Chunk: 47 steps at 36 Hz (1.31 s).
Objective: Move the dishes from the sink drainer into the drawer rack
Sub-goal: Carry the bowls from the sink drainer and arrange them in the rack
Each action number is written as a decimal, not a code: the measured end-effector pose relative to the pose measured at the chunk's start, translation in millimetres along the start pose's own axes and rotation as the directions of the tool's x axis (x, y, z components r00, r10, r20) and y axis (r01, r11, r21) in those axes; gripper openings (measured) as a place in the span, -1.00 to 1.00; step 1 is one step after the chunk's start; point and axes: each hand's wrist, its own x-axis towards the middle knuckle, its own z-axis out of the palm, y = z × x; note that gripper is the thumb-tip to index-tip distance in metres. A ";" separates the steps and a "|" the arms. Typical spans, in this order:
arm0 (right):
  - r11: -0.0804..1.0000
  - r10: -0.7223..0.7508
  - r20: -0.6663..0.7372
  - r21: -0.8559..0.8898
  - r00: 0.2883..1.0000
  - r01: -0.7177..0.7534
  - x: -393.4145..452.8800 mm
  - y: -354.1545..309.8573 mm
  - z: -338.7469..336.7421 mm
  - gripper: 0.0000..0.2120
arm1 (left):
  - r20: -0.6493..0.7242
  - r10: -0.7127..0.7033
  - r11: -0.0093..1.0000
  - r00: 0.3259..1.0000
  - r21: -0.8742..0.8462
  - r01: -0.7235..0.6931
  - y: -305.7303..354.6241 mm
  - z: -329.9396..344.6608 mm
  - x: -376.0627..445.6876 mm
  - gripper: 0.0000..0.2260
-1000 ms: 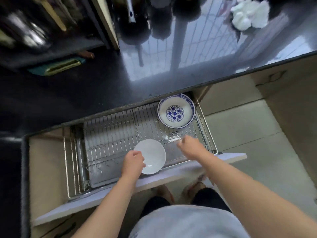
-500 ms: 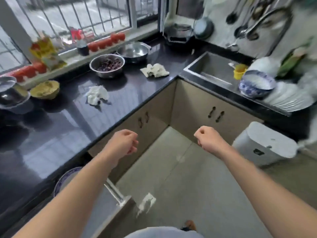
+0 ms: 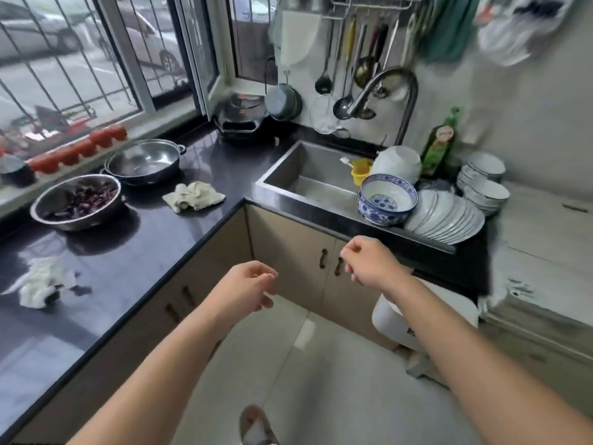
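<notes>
— While both arms reach out over the pale tiled floor, what are the hands doing?
— The left hand (image 3: 247, 289) hangs with fingers loosely curled, holding nothing. The right hand (image 3: 369, 263) is the same: soft curl, empty, in front of the beige cabinet doors (image 3: 298, 252).
— And the dishes?
— On the drainer at the right end of the steel sink (image 3: 308, 178). A glazed blue-and-white bowl (image 3: 386, 200) sits upright, touching a fanned row of thin white plates (image 3: 446, 220) that lean on edge. Behind it a white bowl (image 3: 398, 162) rests upside down. Two stacks of small white bowls (image 3: 484, 183) stand to the right.
— What about the counter?
— Glossy black stone (image 3: 134, 252), reflecting the window. A round steel basin (image 3: 77, 202) holds dark purple pieces, a shiny steel pot (image 3: 146, 162) stands behind it, and a crumpled cream cloth (image 3: 192, 195) lies near the corner.
</notes>
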 end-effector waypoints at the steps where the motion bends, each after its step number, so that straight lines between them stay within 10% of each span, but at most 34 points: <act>1: 1.000 -0.002 0.012 -0.004 1.000 0.002 8.7 -1.7 1.9 -0.84 | -0.001 -0.008 1.000 1.000 -0.012 0.008 2.5 -0.5 8.6 -0.85; 23: 0.868 0.455 -0.237 0.331 0.858 -0.369 236.6 91.8 -95.8 -0.86 | 0.135 -0.050 0.995 0.990 -0.077 0.061 100.7 45.2 241.8 -0.83; 29: 0.841 0.515 -0.332 0.013 0.791 -0.542 325.6 159.5 -152.3 -0.55 | 0.075 -0.118 0.986 0.990 -0.110 0.126 114.4 79.0 269.9 -0.82; 47: 0.826 0.483 -0.141 -0.254 0.864 -0.503 414.4 175.1 -161.4 -0.86 | -0.069 -0.280 0.951 0.957 -0.158 0.267 128.9 136.6 292.5 -0.80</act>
